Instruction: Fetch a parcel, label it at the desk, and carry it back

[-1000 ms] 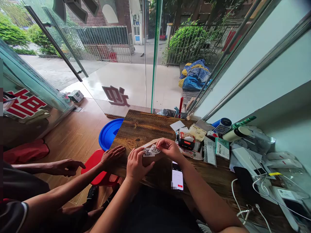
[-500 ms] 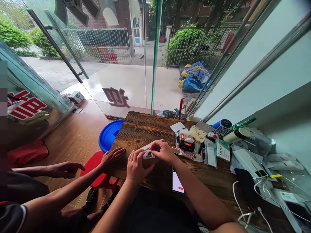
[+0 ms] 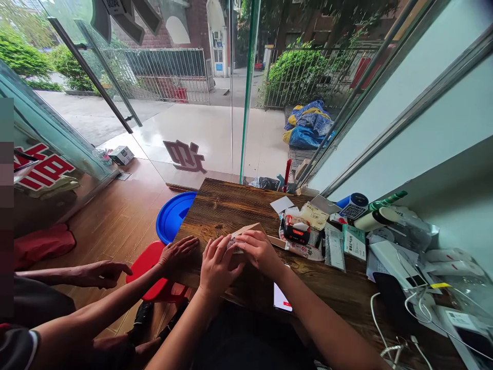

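Hands are meeting on the wooden surface [image 3: 223,203]: left hand [image 3: 216,264] and right hand [image 3: 259,250] are pressing closed fingers onto a small cardboard box [image 3: 248,229]. Someone else's hand [image 3: 177,254] is resting beside them; a phone [image 3: 282,298] is lying near the right wrist.

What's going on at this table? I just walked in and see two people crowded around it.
The person wearing the camera has both hands together on a small cardboard box at the near edge of the wooden table; the left hand and right hand press a white printed label onto it. A second person's hand rests on the table edge beside them. A phone lies lit by the right forearm, with clutter further right.
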The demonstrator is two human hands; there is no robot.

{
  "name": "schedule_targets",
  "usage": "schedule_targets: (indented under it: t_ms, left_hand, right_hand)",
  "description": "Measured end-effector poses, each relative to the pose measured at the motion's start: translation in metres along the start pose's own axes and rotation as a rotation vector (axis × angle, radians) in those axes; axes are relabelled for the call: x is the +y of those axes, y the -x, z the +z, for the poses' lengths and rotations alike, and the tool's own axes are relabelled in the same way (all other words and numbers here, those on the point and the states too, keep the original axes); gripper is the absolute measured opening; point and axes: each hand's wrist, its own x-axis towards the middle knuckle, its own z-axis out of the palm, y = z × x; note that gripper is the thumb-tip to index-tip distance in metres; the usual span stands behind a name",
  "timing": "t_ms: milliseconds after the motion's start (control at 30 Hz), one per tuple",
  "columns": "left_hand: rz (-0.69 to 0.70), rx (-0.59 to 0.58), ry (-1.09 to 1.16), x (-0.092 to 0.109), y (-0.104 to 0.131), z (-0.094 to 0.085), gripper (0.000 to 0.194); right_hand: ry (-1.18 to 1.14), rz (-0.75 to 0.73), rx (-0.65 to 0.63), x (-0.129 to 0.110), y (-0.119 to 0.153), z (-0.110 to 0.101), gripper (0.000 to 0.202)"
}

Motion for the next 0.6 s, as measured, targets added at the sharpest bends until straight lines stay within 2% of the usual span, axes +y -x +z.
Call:
schedule_targets:
  t_ms: [100, 167, 300, 367, 467, 533, 600]
  left_hand:
    - [0.021, -0.088, 0.012, 0.001, 0.003, 0.000, 0.058]
    - [0.046, -0.144, -0.026, 0.001, 0.004, -0.001, 0.064]
    - [0.194, -0.241, -0.103, -0.001, 0.001, -0.006, 0.050]
    - [0.250, -0.276, -0.115, -0.003, -0.001, -0.009, 0.047]
    - [0.265, -0.341, -0.147, -0.005, -0.001, -0.011, 0.058]
    - [0.238, -0.352, -0.167, -0.003, 0.003, -0.010, 0.067]
    - [0.206, -0.321, -0.188, -0.001, 0.008, -0.008, 0.069]
  right_hand:
    - [0.160, -0.094, -0.003, 0.002, 0.019, 0.000, 0.035]
    - [0.256, -0.112, 0.018, -0.001, 0.029, -0.004, 0.034]
    - [0.257, -0.187, 0.018, 0.004, 0.060, -0.015, 0.031]
    - [0.252, -0.017, 0.101, 0.018, 0.089, -0.017, 0.027]
    - [0.330, 0.564, 0.363, 0.045, 0.150, -0.013, 0.026]
    - [0.368, 0.727, 0.375, 0.053, 0.192, -0.002, 0.036]
    - [0.353, 0.745, 0.263, 0.052, 0.225, 0.015, 0.040]
